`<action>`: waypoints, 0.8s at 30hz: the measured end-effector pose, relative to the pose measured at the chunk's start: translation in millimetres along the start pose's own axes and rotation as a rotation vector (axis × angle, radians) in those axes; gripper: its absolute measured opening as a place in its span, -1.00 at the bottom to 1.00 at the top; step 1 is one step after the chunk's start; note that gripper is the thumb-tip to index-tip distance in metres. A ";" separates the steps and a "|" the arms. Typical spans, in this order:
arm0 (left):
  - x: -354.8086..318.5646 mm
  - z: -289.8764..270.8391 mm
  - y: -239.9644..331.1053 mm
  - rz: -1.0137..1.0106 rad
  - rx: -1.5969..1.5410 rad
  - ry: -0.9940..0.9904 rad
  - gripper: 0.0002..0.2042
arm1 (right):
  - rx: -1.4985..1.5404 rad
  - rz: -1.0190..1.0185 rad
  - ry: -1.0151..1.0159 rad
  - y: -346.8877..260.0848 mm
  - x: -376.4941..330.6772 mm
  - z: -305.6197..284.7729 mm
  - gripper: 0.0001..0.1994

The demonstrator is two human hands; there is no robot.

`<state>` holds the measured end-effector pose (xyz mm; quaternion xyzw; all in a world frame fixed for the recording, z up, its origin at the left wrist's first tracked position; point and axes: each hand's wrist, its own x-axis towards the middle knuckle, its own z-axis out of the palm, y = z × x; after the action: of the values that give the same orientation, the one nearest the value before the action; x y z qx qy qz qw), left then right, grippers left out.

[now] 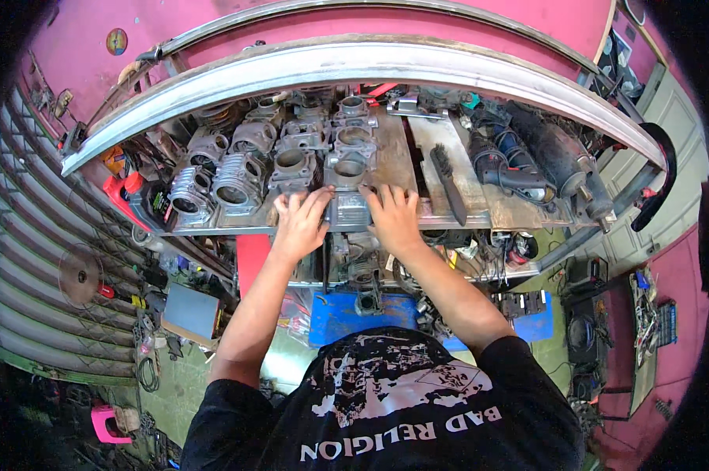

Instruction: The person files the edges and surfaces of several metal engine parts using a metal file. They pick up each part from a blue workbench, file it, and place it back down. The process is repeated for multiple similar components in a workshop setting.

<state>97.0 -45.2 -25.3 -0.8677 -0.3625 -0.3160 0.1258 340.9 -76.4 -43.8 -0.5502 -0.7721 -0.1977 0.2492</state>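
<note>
A grey metal engine cylinder [349,169], with a round bore and a finned face, sits at the front edge of the workbench [393,157]. My left hand [301,224] is at its left side, fingertips against the edge. On the opposite side my right hand [393,220] presses its index fingertip to the cylinder, other fingers bent over the bench edge. Between them the two hands hold the block. More cylinders stand in rows beside and behind it, among them a finned cylinder [239,182] and another bored cylinder [291,163] just left.
Right of the cylinders lie a black wire brush [447,184], a power tool [511,174] and a dark exhaust muffler [558,157]. A red-and-black bottle [144,200] stands at the left end. A metal beam [370,63] spans above the bench; parts and a blue tray [346,318] are below.
</note>
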 end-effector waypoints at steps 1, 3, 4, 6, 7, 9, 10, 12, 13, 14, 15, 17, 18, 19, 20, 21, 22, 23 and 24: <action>-9.0 7.6 -2.2 0.010 0.030 0.023 -0.28 | -0.008 -0.011 0.003 -2.1 -6.6 3.1 -0.26; -18.9 14.0 -3.3 0.007 0.077 0.051 -0.26 | -0.024 -0.035 0.009 -7.8 -15.6 4.1 -0.09; -22.6 17.6 -4.6 -0.004 0.070 0.060 -0.25 | -0.031 -0.012 -0.018 -11.0 -17.6 6.0 -0.09; -23.0 21.9 -6.0 -0.023 0.054 0.079 -0.23 | -0.046 0.038 -0.069 -15.9 -17.6 6.1 -0.10; -23.3 24.6 -6.8 -0.037 0.038 0.079 -0.22 | -0.019 0.047 -0.016 -18.7 -17.2 6.5 -0.12; -21.5 28.3 -8.5 -0.064 0.012 0.081 -0.19 | -0.034 0.086 -0.051 -21.3 -13.6 6.2 -0.14; -21.6 29.7 -8.8 -0.080 0.041 0.055 -0.20 | -0.041 0.104 -0.069 -23.0 -12.5 5.9 -0.14; -17.4 28.0 -6.1 -0.108 0.101 0.002 -0.22 | -0.021 0.149 -0.111 -27.4 -8.0 -0.9 -0.16; -16.2 27.0 -4.1 -0.130 0.074 -0.019 -0.25 | -0.035 0.159 -0.125 -26.1 -5.5 0.5 -0.17; -11.9 17.4 2.9 -0.150 0.046 -0.042 -0.27 | -0.049 0.171 -0.140 -24.8 -4.7 1.5 -0.17; -9.6 13.0 7.2 -0.170 0.019 -0.066 -0.29 | -0.068 0.165 -0.125 -23.2 -3.9 1.8 -0.18; -6.4 17.7 6.2 -0.164 0.067 -0.056 -0.32 | -0.071 0.161 -0.114 -20.3 -2.7 3.3 -0.18; -5.3 19.2 5.7 -0.162 0.091 -0.051 -0.33 | -0.072 0.157 -0.109 -19.7 -2.5 4.2 -0.19; -6.3 20.1 6.1 -0.167 0.094 -0.049 -0.35 | -0.083 0.149 -0.100 -19.6 -2.9 5.1 -0.19; -6.6 21.4 6.8 -0.169 0.076 -0.023 -0.35 | -0.085 0.148 -0.104 -18.7 -2.3 5.4 -0.20; -7.3 22.7 7.9 -0.171 0.058 0.003 -0.35 | -0.088 0.147 -0.108 -18.1 -2.2 5.6 -0.20; -8.0 23.8 9.3 -0.172 0.040 0.029 -0.36 | -0.090 0.146 -0.113 -17.9 -2.7 5.7 -0.20; -7.8 24.8 9.4 -0.169 0.046 0.044 -0.37 | -0.089 0.165 -0.127 -18.4 -1.8 4.8 -0.20; -7.5 25.9 10.1 -0.179 0.041 0.041 -0.37 | -0.078 0.176 -0.140 -18.0 -1.4 3.3 -0.17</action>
<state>112.0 -44.8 -49.8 -0.8225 -0.4424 -0.3360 0.1220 323.6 -81.2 -47.8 -0.6375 -0.7281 -0.1663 0.1894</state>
